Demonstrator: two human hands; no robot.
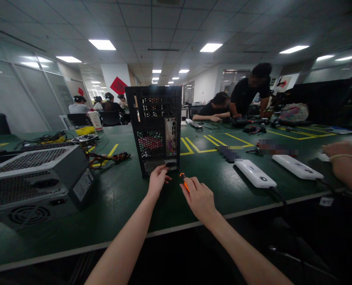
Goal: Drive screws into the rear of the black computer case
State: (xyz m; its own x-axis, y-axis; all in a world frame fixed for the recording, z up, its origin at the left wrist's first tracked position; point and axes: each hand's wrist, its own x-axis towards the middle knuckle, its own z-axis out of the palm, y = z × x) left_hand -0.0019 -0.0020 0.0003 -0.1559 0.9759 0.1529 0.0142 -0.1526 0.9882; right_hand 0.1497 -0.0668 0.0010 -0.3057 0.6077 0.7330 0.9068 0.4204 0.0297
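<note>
A black computer case (156,118) stands upright on the green table, its back panel with ports, slots and honeycomb vents facing me. My right hand (200,198) is closed round a screwdriver (186,185) with an orange and black handle. The screwdriver points at the lower right of the case's back, beside the power supply (155,165); whether its tip touches a screw is too small to tell. My left hand (158,180) is at the bottom of the back panel, fingers apart and slightly bent, fingertips at the power supply's face. Nothing shows in it.
Two loose grey power supplies (45,186) lie stacked at left, with cables (113,157) behind. White power banks (255,173) with cords lie at right. Another person's hand (341,152) rests at the right edge. Two people work across the table (110,221), which has yellow tape markings.
</note>
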